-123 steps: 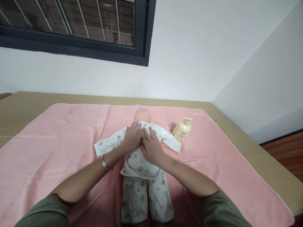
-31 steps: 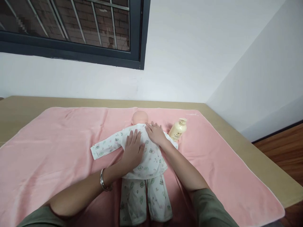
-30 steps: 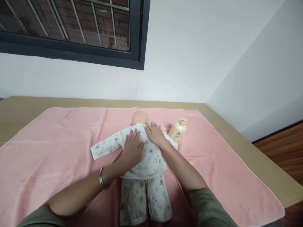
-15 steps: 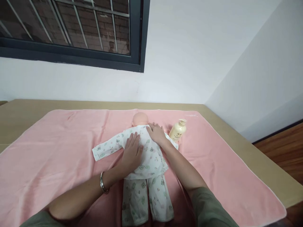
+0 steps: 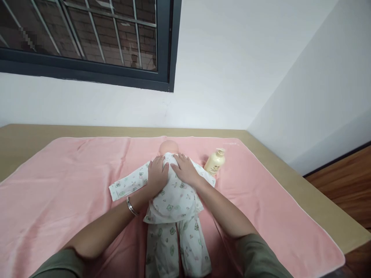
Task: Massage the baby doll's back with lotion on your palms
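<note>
A baby doll (image 5: 169, 146) in white printed pyjamas (image 5: 174, 200) lies on a pink towel (image 5: 72, 181), head away from me. My left hand (image 5: 157, 174) rests flat on the doll's upper body, on the left, with fingers stretched out. My right hand (image 5: 184, 170) lies flat on the right side of the upper body, fingers spread. Both palms press on the cloth and hold nothing. A silver bracelet (image 5: 131, 206) sits on my left wrist.
A cream pump bottle (image 5: 214, 163) lies on the towel just right of the doll's shoulder. The towel covers a tan table (image 5: 290, 170) set against a white wall under a dark-framed window (image 5: 171, 46). Wooden floor (image 5: 344, 181) shows at the right.
My left hand has slid up from the doll's waist to its shoulder, close to my right hand. My right hand has shifted slightly toward the middle.
</note>
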A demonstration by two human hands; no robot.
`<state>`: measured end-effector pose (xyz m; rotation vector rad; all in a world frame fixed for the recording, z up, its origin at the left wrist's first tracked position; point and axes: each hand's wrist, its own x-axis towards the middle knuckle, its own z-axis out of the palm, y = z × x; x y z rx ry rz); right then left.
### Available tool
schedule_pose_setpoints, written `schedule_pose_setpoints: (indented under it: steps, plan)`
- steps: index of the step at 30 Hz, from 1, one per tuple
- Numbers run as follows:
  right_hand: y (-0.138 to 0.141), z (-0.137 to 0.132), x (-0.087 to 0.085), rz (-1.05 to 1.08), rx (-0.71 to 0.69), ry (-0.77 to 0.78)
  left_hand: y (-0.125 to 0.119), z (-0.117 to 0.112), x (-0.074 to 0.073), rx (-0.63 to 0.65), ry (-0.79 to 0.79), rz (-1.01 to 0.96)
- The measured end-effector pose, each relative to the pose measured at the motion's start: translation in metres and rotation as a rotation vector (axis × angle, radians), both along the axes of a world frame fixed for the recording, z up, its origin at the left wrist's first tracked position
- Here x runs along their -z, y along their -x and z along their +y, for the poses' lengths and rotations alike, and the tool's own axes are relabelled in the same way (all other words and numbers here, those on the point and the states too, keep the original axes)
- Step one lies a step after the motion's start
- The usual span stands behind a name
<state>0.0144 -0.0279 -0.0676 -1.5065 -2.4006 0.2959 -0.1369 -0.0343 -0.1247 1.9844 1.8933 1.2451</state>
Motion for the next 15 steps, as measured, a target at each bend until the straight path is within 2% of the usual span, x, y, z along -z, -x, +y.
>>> schedule_pose_setpoints:
  steps: [3,6,8,11,15]
  plan:
    - [-0.001,0.017,0.008,0.001,0.049,-0.002,0.001,-0.002,0.002,0.002,-0.013,-0.025]
    - [-0.001,0.016,0.019,0.029,0.062,-0.04,0.002,-0.002,0.002,0.021,-0.026,-0.032]
    - [-0.002,0.011,0.02,0.044,0.064,-0.037,0.002,-0.001,0.002,0.031,-0.037,-0.044]
    - [0.0,0.003,0.008,0.032,0.092,-0.055,0.003,-0.001,0.005,0.028,-0.052,-0.107]
    - [0.007,-0.01,-0.017,0.043,0.19,-0.284,0.004,-0.005,0.012,-0.023,-0.135,-0.269]
